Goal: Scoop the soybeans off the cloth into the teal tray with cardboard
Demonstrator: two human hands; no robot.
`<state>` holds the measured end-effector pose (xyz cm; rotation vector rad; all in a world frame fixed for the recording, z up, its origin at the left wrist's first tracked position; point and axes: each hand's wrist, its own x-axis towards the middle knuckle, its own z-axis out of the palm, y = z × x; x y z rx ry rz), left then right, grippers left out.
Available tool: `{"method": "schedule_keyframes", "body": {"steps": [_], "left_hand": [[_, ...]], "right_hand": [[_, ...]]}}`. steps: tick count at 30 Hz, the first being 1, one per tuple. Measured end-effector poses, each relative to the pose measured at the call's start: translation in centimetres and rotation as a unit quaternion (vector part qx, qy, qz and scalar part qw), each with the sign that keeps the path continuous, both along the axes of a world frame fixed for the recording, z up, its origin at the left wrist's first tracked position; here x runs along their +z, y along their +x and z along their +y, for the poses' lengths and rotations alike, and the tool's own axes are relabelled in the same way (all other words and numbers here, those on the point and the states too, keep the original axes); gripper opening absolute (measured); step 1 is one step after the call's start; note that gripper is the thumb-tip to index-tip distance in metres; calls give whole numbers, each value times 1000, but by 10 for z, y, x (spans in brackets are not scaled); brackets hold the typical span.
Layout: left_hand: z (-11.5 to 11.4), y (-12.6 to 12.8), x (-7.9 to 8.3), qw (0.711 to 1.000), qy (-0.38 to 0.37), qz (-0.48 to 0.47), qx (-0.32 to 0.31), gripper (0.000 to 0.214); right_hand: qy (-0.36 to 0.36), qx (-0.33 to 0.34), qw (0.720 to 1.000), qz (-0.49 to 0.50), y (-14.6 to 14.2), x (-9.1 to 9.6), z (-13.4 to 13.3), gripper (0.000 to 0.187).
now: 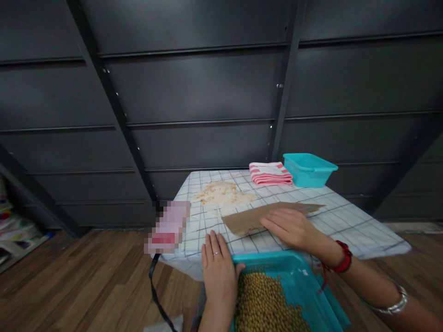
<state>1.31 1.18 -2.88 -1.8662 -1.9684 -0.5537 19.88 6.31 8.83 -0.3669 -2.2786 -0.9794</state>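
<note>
My left hand point(217, 267) lies flat on the near edge of the checked table point(346, 221), fingers stretched out, its thumb against the rim of a teal tray point(297, 276) filled with tan beans point(266, 304). My right hand point(294, 228) rests palm down, fingers extended, on a piece of brown cardboard point(249, 219) that lies on the tablecloth. Just beyond the cardboard is a loose pile of pale grains point(223, 192).
A folded red-and-white striped cloth point(270, 173) and an empty teal tub point(308, 169) sit at the table's far edge. A blurred pink object point(168, 227) with a black strap point(155, 290) hangs at the left corner. Dark metal wall behind; wooden floor around.
</note>
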Motion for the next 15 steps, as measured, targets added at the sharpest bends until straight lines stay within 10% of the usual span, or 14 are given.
{"method": "schedule_keyframes", "body": {"steps": [6,15], "left_hand": [[4,2,-12,1000,16,-15,10,76],[2,3,-4,1000,7,-16,12,75]], "right_hand": [[21,-30,999,7,-12,3,27,24],[-30,-4,999,-15,-13,13,-11,22]]}}
